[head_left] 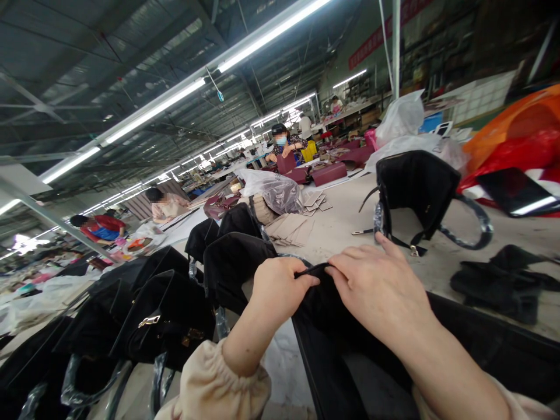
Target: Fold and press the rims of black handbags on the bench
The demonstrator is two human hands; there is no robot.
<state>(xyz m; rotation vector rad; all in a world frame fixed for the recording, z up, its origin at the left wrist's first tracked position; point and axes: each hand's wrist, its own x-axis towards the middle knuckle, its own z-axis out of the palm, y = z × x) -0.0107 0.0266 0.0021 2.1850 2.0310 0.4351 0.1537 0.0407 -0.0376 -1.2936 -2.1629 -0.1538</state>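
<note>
Both of my hands pinch the top edge of a black bag (pixel 326 326) in the middle of the head view. My left hand (pixel 280 289) is closed on the edge with thumb and fingers. Just to its right, my right hand (pixel 380 286) grips the same edge, its fingers bent over it. A short stretch of dark edge shows between the two hands. The lower part of the black material hangs below them, dark and partly hidden by my right forearm.
Several black bags (pixel 170 315) with wrapped handles crowd the left. Another black bag (pixel 415 186) stands beyond my right hand. Beige pieces (pixel 291 229) and a plastic-covered bundle (pixel 275 189) lie ahead. Black cloth (pixel 503 283) is at right. People work farther back.
</note>
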